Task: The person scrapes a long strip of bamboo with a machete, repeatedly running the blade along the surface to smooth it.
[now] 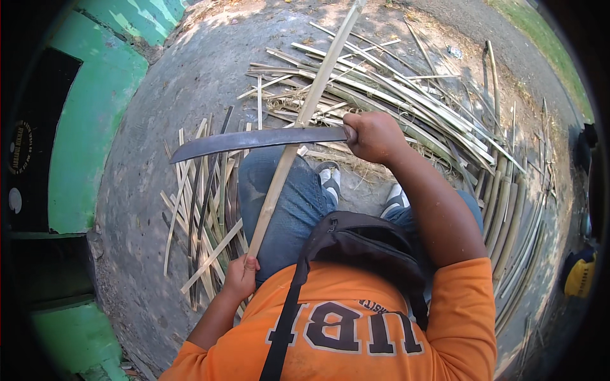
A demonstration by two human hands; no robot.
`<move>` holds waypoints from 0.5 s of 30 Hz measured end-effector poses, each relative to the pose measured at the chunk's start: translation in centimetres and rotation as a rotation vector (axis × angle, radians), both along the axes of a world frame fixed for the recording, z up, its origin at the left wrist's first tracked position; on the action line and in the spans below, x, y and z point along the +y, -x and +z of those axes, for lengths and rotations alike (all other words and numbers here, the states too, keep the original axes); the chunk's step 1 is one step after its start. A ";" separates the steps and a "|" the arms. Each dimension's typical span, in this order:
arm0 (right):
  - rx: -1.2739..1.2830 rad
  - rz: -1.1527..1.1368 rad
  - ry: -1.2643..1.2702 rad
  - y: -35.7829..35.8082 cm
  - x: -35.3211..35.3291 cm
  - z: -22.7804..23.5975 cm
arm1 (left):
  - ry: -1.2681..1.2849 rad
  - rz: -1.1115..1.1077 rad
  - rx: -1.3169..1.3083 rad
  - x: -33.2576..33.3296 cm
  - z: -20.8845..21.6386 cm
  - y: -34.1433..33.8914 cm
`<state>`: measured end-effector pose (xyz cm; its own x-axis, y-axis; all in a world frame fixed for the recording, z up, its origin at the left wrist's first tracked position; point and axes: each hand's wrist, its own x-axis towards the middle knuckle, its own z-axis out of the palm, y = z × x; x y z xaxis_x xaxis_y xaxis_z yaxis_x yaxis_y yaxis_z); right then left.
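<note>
Head view: machete [254, 141] across strip [273, 200]

Left of the bag [359, 247], the strip slants upward, its lower end pinched by the left hand [240, 277]. Beyond the bag, the right hand [376, 137] makes a closed fist around the machete's handle. The bag's contents are hidden. Below the bag, the shirt [362, 279] carries dark lettering; far left of it, a black panel [38, 108] bears pale lettering.

Pale tan strip [275, 195], grey machete blade [254, 141], orange shirt [356, 365] with dark white-edged lettering [315, 328], blue jeans [295, 187]
</note>
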<state>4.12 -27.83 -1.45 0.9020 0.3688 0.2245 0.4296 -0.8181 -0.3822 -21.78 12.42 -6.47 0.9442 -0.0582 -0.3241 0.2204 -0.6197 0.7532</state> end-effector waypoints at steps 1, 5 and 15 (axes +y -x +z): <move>-0.018 -0.060 -0.018 -0.3 -0.6 -0.6 | 0.018 0.003 0.028 0.0 -0.1 -0.2; -0.096 0.002 -0.099 0.6 0.2 -0.3 | 0.037 0.024 0.063 0.3 -0.8 0.4; -0.035 -0.058 -0.018 -0.9 -1.0 -0.4 | 0.016 0.003 0.000 -0.2 -0.3 -0.2</move>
<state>4.99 -28.87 -1.80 0.9133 0.3113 0.2628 0.3948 -0.8353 -0.3827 -21.55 12.18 -6.76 0.9443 -0.0600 -0.3236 0.2228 -0.6072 0.7626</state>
